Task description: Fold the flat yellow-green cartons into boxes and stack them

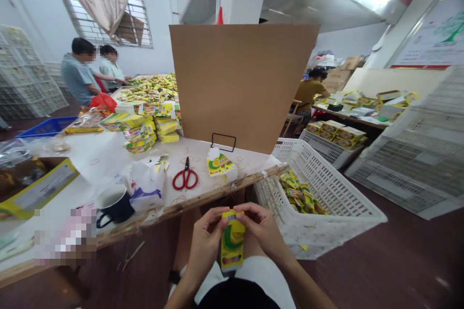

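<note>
A small yellow box [232, 244] with a green and yellow print is held upright above my lap. The fingers of my left hand [209, 231] pinch its top left corner. At the top right corner, my right hand [259, 224] grips the same box with thumb and fingertips. Beyond my hands, a flattened-looking yellow carton piece [220, 164] lies on the white table [203, 147] near its edge. Red-handled scissors [185, 177] rest to the left of it. To the right stands a white plastic crate [340, 224] holding many small yellow packets [299, 194].
A large cardboard sheet [242, 82] stands on the table behind a black wire stand [224, 141]. At the left are a dark mug [118, 207], a tissue pack [148, 183] and stacked yellow boxes [139, 133]. Several people work in the background; stacked crates [416, 154] stand at the right.
</note>
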Demonstrator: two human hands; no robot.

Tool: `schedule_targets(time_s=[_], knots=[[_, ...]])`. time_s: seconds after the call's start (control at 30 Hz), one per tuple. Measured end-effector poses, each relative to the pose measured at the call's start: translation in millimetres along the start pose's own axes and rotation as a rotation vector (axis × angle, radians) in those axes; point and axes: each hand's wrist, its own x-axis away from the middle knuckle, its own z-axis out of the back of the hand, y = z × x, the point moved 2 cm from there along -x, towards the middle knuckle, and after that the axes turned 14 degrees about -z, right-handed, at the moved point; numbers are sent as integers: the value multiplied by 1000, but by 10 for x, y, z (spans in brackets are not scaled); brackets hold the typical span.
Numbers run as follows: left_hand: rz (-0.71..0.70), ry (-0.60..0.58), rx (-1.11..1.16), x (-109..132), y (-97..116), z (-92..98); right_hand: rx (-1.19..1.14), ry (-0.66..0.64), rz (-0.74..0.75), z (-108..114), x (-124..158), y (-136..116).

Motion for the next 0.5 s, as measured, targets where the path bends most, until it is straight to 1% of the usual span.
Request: schedule_targets(time_s=[0.07, 0.13, 0.3, 0.33, 0.47, 0.5], knots=[[9, -2, 8, -14, -12, 40, -52, -47, -7, 1, -5, -24], [31, -30, 48, -23, -15, 70, -104, -71, -21, 20, -14, -55], [79, -182, 167, -14, 1, 87, -88, -56, -85, 58, -24, -83], [83, -189, 184, -10, -1, 86, -89, -59, -91, 54, -24, -83], [69, -125, 192, -8, -19, 83, -125, -64, -99, 18, -32, -83], [66, -129, 178, -10, -18, 80, -129, -62, -104, 10, -37, -81]])
